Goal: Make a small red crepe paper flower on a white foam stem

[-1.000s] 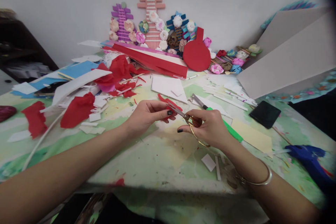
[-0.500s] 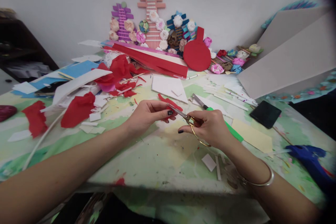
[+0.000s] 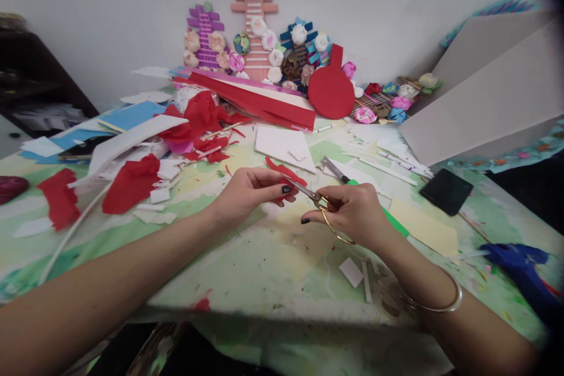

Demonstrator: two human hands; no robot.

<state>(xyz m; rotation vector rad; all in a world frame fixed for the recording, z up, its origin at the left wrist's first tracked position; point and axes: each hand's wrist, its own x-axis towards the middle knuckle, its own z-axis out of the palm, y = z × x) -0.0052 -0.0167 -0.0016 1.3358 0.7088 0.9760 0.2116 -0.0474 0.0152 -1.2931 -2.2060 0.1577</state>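
Observation:
My left hand (image 3: 259,188) is closed in a pinch at a narrow strip of red crepe paper (image 3: 273,165), whose ends show beyond the fingertips. My right hand (image 3: 352,211) grips a pair of small scissors (image 3: 312,195) by gold-coloured handles, with the thumb stretched along the outside of the lower loop. The blades point left and lie nearly together, their tips at my left fingertips and against the red strip. Under my right hand lies a utility knife (image 3: 399,223) with a green handle, its blade end pointing up and left.
Red crepe paper (image 3: 132,185) and white scraps cover the left side. A blue glue gun (image 3: 515,258) and a black square (image 3: 446,191) lie right. Behind are a red round-bodied cutout (image 3: 330,93), a white board (image 3: 282,144) and flower-decorated crafts (image 3: 253,35). Small white pieces (image 3: 351,272) lie near the front edge.
Hardly anything differs. My right hand and the scissors have shifted very slightly to the right; my left hand stays in place.

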